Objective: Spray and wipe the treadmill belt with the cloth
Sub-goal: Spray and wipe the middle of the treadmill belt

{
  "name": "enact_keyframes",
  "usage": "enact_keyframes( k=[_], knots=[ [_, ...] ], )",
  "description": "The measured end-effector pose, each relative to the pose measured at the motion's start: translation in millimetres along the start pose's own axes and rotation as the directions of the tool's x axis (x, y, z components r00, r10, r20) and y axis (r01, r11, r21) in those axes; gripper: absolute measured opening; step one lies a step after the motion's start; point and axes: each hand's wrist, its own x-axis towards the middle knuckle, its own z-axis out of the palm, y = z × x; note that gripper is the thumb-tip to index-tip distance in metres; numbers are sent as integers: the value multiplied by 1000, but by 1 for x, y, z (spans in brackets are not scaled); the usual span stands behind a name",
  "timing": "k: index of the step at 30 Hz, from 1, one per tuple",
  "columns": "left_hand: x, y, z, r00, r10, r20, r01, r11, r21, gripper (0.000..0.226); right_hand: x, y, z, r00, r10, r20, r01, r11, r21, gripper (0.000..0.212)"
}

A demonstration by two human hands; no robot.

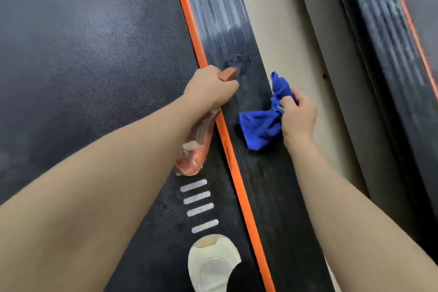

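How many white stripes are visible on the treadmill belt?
4: white stripes stacked on the treadmill belt, between the spray bottle above and the shoe below. None seem hidden.

Cream shoe (213,265) at 6 o'clock, standing beside orange stripe. Beige floor strip (279,38) running from 12 to 4 o'clock, just right of ribbed side rail (272,197). Second machine's dark edge (388,59) at 2 o'clock, thin orange line along it, blurred.
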Motion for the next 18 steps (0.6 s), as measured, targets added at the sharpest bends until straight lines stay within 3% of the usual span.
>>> enact_keyframes(
  k=[4, 7, 9, 12, 14, 18],
  knots=[
    [-30, -13, 7, 984, 138, 114, -144, 988, 47, 26, -6, 4, 1, 990, -138, 36, 142, 978, -153, 47],
    [-43, -27, 8, 980, 151, 131, -160, 985, 59, 24, -18, 5, 4, 952, -270, 142, 304, 869, -390, 54],
    [-43, -37, 2, 991, 104, 85, -107, 994, 32, 25, -27, 7, 12, 867, -402, 294, 498, 703, -509, 54],
    [-39, -50, -9, 998, 66, -13, -67, 996, -54, 31, -31, 19, 28, 620, -562, 548, 777, 343, -528, 49],
    [-37, -54, -16, 998, 63, -29, -66, 991, -117, 31, -22, 18, 42, 541, -616, 573, 823, 249, -510, 46],
    [-26, -57, -26, 994, 29, -104, -50, 979, -198, 23, 21, -10, 87, 473, -700, 535, 848, 195, -493, 39]
  ],
)
